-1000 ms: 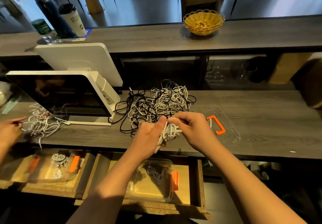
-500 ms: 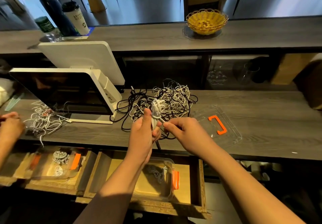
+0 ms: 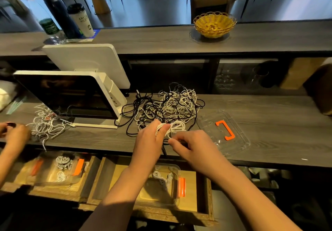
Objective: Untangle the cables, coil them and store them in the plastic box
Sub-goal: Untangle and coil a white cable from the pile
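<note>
A tangle of black and white cables (image 3: 172, 105) lies on the grey counter in front of me. My left hand (image 3: 149, 141) grips a small coil of white cable (image 3: 177, 127) just in front of the pile. My right hand (image 3: 194, 146) pinches the loose end of that cable beside the coil. Below the counter edge, a clear plastic box (image 3: 177, 171) with an orange clasp sits in an open wooden drawer and holds a few coiled white cables. Its clear lid (image 3: 239, 141) with an orange handle lies on the counter to the right.
A white point-of-sale screen (image 3: 71, 94) stands left of the pile. Another person's hands (image 3: 14, 133) work on a second white tangle (image 3: 46, 123) at far left, above another drawer with a box (image 3: 61, 168). A yellow basket (image 3: 214, 25) and cups sit on the upper shelf.
My left hand has lowered the white coil from upright in front of the pile to just above the counter. My right hand has stayed at the cable end beside it.
</note>
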`<state>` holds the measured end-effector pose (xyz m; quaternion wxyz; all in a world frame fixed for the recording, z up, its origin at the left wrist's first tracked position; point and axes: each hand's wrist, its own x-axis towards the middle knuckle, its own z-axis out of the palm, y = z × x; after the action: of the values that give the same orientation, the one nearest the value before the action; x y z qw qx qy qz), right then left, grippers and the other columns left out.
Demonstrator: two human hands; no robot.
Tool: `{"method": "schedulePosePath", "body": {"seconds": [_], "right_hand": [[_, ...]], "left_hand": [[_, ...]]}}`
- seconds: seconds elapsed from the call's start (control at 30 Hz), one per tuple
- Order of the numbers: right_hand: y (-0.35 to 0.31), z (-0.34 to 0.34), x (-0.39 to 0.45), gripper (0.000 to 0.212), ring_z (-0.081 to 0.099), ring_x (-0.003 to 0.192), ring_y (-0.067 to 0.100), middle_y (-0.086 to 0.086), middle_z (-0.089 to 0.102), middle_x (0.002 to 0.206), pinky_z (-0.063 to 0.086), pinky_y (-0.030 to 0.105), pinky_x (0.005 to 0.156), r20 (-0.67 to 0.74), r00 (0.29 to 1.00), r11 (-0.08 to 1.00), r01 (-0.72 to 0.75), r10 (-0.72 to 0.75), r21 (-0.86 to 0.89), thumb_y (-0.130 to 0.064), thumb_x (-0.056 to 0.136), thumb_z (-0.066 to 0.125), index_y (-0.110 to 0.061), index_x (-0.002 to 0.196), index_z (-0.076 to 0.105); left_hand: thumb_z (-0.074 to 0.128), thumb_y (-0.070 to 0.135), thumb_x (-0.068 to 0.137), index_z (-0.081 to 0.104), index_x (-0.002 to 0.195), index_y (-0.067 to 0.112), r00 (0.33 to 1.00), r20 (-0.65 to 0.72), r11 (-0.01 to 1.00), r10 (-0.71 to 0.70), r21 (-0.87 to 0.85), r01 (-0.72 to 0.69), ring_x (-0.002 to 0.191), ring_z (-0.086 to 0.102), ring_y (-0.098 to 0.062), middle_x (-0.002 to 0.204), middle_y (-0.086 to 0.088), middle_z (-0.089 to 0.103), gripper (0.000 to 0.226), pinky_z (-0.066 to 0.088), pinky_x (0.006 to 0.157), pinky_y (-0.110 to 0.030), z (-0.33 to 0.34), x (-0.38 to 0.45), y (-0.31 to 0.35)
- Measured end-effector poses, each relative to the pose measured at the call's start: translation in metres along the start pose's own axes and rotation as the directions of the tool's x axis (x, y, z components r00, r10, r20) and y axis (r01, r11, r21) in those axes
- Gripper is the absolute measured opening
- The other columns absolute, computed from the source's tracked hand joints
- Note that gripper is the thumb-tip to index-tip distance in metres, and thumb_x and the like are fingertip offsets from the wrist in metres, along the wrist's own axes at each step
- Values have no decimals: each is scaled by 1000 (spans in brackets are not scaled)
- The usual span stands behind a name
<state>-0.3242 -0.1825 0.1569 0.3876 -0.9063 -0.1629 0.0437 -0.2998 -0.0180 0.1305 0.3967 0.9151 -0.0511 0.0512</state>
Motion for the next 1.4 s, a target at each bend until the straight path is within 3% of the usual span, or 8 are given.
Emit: {"method": "schedulePosePath", "body": {"seconds": [0.23,0.37,0.5,0.63,0.8,0.97,1.27,1.4], "right_hand": [[13,-10,9,11,58,77,3,-12,62,81,46,25,67,-158,987,998,-5,13,55,-31,98,60,-25,90,63],[27,-19,10,17,56,72,4,-12,61,78,43,24,64,-236,971,1000,-26,24,-6,-38,89,70,-23,84,65],[36,-31,9,29,48,58,6,-9,54,61,35,21,53,-236,971,996,-29,48,82,-45,79,76,-18,73,68],[35,-33,9,40,61,61,13,-3,68,67,50,35,59,-228,973,971,12,43,237,-59,81,60,-21,83,76],[40,-32,10,25,63,71,26,3,70,73,51,44,66,-137,989,974,-13,45,225,-44,90,62,-22,86,74],[38,-27,13,41,55,61,14,-2,63,66,44,29,60,-48,997,967,-48,62,250,-54,90,53,-18,81,70],[35,-5,10,26,46,56,2,-5,57,64,40,28,57,122,989,971,-106,82,213,-42,99,55,-26,83,68],[31,-2,6,27,54,63,18,4,63,72,46,41,63,163,982,982,-123,99,145,-44,100,53,-25,89,69]], "left_hand": [[50,34,103,53,83,32,949,314,998,28,48,-45,71,50,-1,75,9,56,21,38,61,-30,-10,0,8],[53,32,103,59,91,25,874,485,998,30,26,-48,77,57,-11,80,5,61,16,45,72,-37,-20,4,11],[56,27,102,64,94,25,789,609,985,85,-172,27,81,60,-8,80,11,63,11,48,80,-34,-34,5,14],[56,22,99,62,100,7,747,645,871,162,-449,198,73,59,-4,76,7,62,16,48,66,-20,-47,7,22],[70,41,90,61,98,12,756,609,734,241,-623,269,65,57,-2,73,5,63,32,48,61,-16,-47,5,26],[60,29,86,60,111,6,903,430,473,-4,-794,381,57,52,-5,68,0,58,34,47,58,-18,-35,3,38],[48,22,105,62,98,15,959,-8,676,-283,-711,193,57,44,-7,68,6,55,16,39,57,-27,1,5,29],[48,23,105,63,92,19,942,-102,821,-321,-525,223,58,48,-8,68,5,57,20,41,59,-29,7,8,15]]}}
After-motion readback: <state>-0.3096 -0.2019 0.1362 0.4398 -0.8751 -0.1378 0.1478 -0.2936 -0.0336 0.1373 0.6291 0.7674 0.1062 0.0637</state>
